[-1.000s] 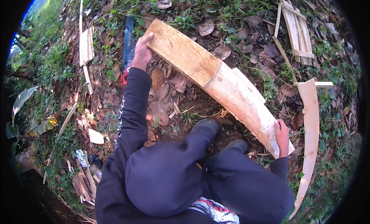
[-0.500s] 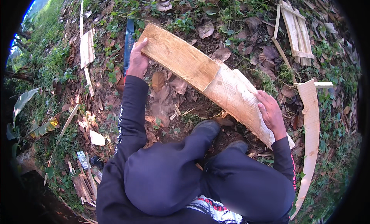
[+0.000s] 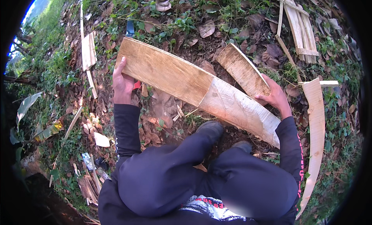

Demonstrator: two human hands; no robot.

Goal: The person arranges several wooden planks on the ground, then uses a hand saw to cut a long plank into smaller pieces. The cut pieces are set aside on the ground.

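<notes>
My left hand is closed on the left end of a long wooden plank, its thumb over the near edge. The plank slants across in front of my knees, brown on its left part and pale, rough-cut on its right. Just beyond it, my right hand grips the near end of a shorter board, thumb on one side and the fingers partly hidden behind. This board tilts away from the long plank, its brown face showing. The long plank's right end lies beside my right forearm.
A blue flat thing sticks out beyond the plank's left end. At right lies a long curved board, with a slatted wooden piece farther off. Joined thin boards and split wood scraps lie at left among leaves.
The long plank has shifted left, its left end dropping nearer with my left hand. My right hand has left its face and now holds the shorter board, which has swung out from behind it.
</notes>
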